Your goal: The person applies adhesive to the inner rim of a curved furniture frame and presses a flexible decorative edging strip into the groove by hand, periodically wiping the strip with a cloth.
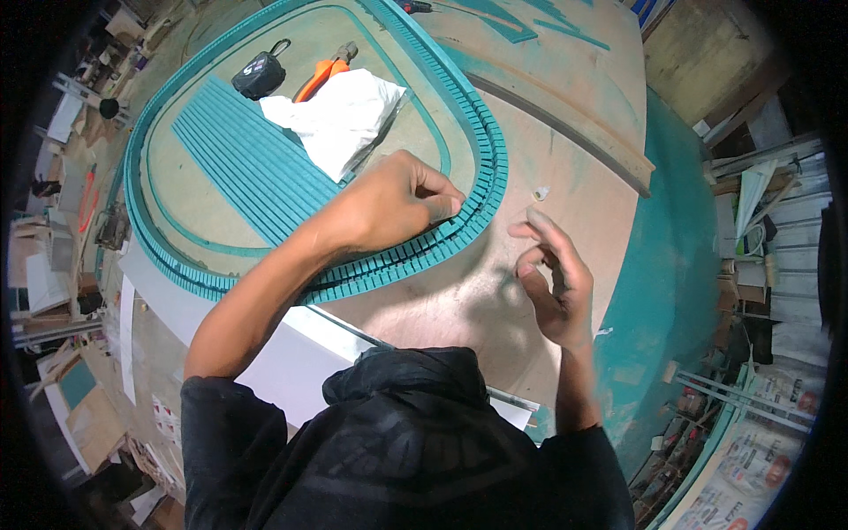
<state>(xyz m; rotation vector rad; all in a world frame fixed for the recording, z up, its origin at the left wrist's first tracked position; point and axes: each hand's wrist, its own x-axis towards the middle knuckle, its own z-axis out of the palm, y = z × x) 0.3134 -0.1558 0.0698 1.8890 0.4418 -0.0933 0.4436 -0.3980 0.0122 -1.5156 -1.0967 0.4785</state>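
Note:
My left hand rests over the near right curve of a teal frame, a rounded loop edged with closely notched strips. Its thumb and index finger pinch together at the inner side of the rim; what they hold is too small to make out. To the right of the frame, my right hand hovers above the light board, fingers loosely curled and apart, nothing visible in them. A crumpled white plastic bag lies inside the loop, just beyond my left hand. Orange-handled pliers stick out behind the bag.
A black case with a clip loop and teal parallel slats lie within the frame. A wooden strip crosses the board at the right. Teal offcuts lie farther back. Clutter lines both sides of the workshop.

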